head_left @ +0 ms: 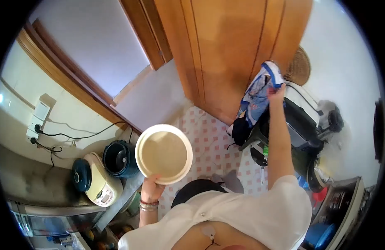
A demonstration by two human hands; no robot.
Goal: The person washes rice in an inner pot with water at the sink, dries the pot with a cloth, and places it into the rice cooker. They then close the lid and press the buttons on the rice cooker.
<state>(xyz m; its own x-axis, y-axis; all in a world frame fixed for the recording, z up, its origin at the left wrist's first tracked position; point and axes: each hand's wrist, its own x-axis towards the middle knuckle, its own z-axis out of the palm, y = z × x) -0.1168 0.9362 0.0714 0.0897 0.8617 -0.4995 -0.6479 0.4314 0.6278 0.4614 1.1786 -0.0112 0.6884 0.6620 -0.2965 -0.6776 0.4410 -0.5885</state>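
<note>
Bowl [164,128] — beyond left grip [152,189]; cloth [256,98] — at right grip [276,95]

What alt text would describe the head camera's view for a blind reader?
A person's left hand holds a round cream bowl while the right hand touches a patterned blue cloth near a wooden door. A tiled floor lies below.
</note>
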